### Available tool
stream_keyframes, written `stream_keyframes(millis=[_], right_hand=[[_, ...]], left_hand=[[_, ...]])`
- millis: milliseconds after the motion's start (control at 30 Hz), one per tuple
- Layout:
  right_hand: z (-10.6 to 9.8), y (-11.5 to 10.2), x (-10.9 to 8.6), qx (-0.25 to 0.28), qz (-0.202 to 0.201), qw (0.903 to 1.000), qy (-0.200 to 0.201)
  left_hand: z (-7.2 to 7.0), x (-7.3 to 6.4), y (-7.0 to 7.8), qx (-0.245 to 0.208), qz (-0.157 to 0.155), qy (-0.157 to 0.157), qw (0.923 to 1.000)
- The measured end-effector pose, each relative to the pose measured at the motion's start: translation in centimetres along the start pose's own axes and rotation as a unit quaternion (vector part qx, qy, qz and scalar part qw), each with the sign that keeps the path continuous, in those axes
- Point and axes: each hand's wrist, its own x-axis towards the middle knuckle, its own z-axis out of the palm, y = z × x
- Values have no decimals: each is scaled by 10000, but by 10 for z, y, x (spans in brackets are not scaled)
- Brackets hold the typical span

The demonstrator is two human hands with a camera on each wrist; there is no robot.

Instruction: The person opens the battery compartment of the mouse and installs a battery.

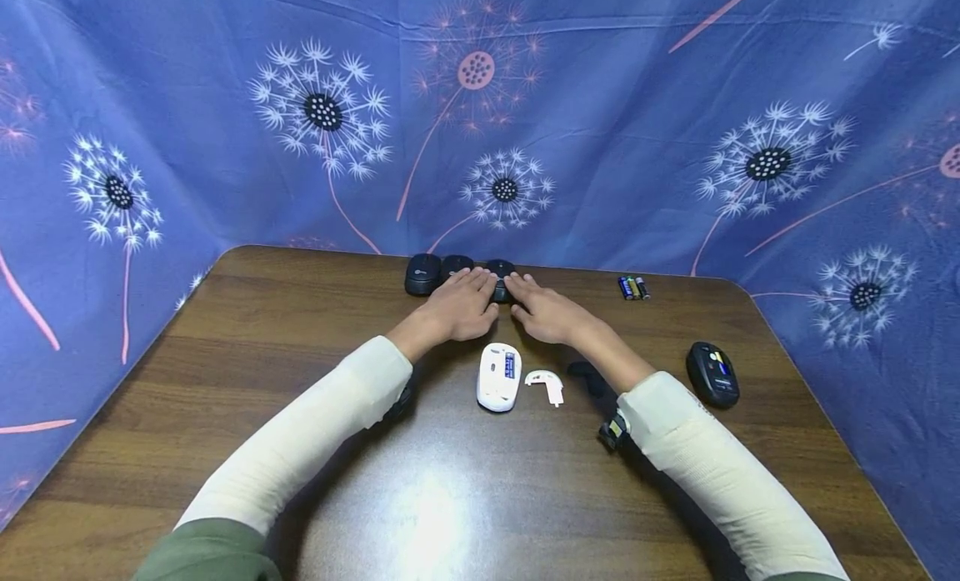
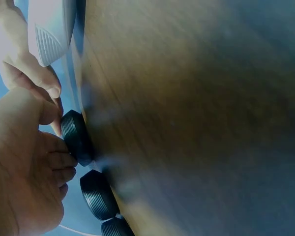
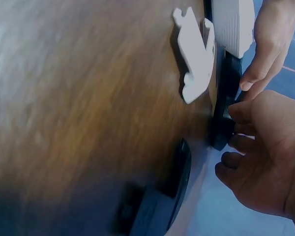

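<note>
White mouse [image 1: 498, 377], one, underside up. Directly beyond the white mouse: black mouse [image 1: 501, 270], one, between left hand [image 1: 459, 304] and right hand [image 1: 551, 312], both with fingers extended rather than wrapped, fingertips at its sides, neither gripping anything. Beyond and left of the white mouse: two further black mice [image 1: 423, 274]. Just right of it: white cover [image 1: 546, 386]. Farther right: overturned black mouse [image 1: 713, 374]. Beyond and right: small batteries [image 1: 634, 288].
</note>
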Motion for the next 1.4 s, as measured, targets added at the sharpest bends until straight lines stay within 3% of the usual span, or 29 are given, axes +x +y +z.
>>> stream_keyframes(millis=[133,233,367,467,500,733,867,933,1100,1200,1267,1333,1400], right_hand=[[0,9,-3,-19,-88,9999,49],[-20,-16,-25,94,-78,9999,17],[-23,-14,-30,167,-79,9998,98],[-3,20,-14,26,-201,9996,171],[-3,21,-16,-14,-244,9996,165],[-48,-42,-64,170,88,9998,-78],[-49,-45,-70,258,83,9996,-23],[-40,-29,-63,334,-107,9993,149],[-42,-23,-63,833,-64,9961,287],[-53,-35,-70,1320,426,9898,335],[-53,-34,-69,1555,685,9839,559],[-53,-34,-70,1782,875,9770,782],[-51,-34,-69,2086,995,9681,971]], left_hand=[[2,3,4,-33,37,-6,10000],[3,6,6,-32,49,-24,10000],[3,9,10,-49,49,-65,10000],[2,10,13,-83,68,-93,9999],[2,11,14,-112,77,-103,9999],[-1,13,20,-335,135,-149,9992],[0,14,21,-557,159,-178,9982],[1,15,19,-877,175,-209,9958],[25,35,2,-2002,140,-43,9796],[42,52,-9,-2589,-102,233,9656],[51,60,-14,-2953,-319,505,9535],[52,60,-15,-3396,-500,712,9365],[45,51,-10,-3773,-625,847,9201]])
